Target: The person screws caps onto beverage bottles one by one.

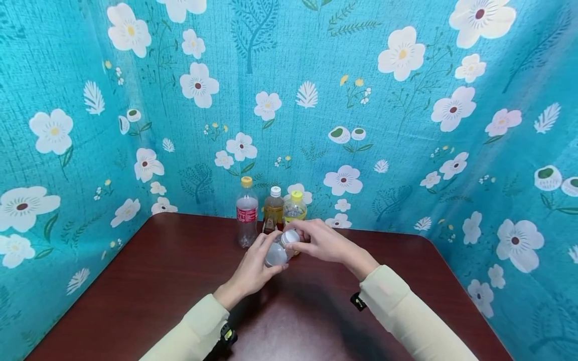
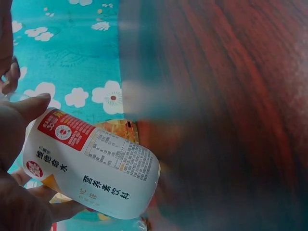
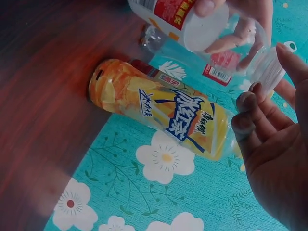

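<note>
In the head view, my left hand (image 1: 253, 266) holds a clear plastic bottle (image 1: 276, 254). A white label with red patches wraps its lower part, and the left wrist view shows this label (image 2: 96, 163) up close. My left fingers and thumb go round the bottle's body. At its top, my right hand (image 1: 321, 241) pinches the white screw cap (image 1: 290, 236) between thumb and fingers. The right wrist view shows the cap (image 3: 270, 70) at the bottle's neck. Whether the thread is engaged is hidden by the fingers. I cannot tell if the bottle's base touches the table.
Behind the hands stand a red-labelled bottle with an orange cap (image 1: 247, 213), a brown-tinted bottle with a white cap (image 1: 273, 210) and a yellow-capped iced tea bottle (image 1: 295, 205). They stand on the dark wooden table (image 1: 180, 281), before a blue flowered curtain (image 1: 280, 125).
</note>
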Motion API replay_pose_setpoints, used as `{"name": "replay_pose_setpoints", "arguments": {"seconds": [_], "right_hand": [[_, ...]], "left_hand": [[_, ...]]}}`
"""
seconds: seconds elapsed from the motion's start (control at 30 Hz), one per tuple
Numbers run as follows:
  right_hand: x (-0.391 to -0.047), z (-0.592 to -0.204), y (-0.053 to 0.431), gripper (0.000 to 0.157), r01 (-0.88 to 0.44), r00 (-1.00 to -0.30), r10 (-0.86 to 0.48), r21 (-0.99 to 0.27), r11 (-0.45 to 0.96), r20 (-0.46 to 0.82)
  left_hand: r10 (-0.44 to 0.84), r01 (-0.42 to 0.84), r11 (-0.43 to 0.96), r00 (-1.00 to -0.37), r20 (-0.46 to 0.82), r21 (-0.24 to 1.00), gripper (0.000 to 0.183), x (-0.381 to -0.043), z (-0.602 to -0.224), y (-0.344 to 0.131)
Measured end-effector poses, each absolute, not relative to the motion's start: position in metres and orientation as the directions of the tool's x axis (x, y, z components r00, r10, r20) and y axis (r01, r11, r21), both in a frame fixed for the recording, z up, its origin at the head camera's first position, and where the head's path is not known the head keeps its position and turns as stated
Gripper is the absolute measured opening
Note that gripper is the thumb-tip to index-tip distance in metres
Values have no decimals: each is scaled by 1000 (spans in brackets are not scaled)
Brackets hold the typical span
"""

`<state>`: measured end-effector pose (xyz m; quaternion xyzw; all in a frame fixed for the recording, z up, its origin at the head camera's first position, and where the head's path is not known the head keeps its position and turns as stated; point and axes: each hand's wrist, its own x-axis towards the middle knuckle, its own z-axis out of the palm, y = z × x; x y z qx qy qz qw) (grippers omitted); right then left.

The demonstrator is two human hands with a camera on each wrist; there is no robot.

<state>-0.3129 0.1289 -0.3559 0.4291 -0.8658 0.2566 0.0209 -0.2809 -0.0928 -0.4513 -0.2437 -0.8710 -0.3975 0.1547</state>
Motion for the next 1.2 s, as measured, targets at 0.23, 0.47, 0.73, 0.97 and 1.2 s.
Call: {"name": "replay_pose_setpoints", "arguments": {"seconds": [0.23,0.47,0.73,0.97,1.2], "right_hand": [[-309,-358,138,40,-730,-677,-679,-378,570,285],[-309,-356,155,23,-682,-727,-620,-413,604,295],[-307,-363,165,18,-668,-744,-590,-371,645,315],[-300,-374,178,21,-619,-778,-490,-347,705,393],[-292,-400,187,57,-524,-752,-414,-84,848,513]], "left_hand": [[172,480,513,-869,463,711,81,-292,-454,-112],[74,388,456,-913,400,801,80,-303,-451,-122],[73,344,446,-934,350,826,85,-308,-455,-126],[75,388,531,-907,415,753,100,-294,-450,-143],[91,454,752,-789,607,478,88,-283,-439,-175]]}}
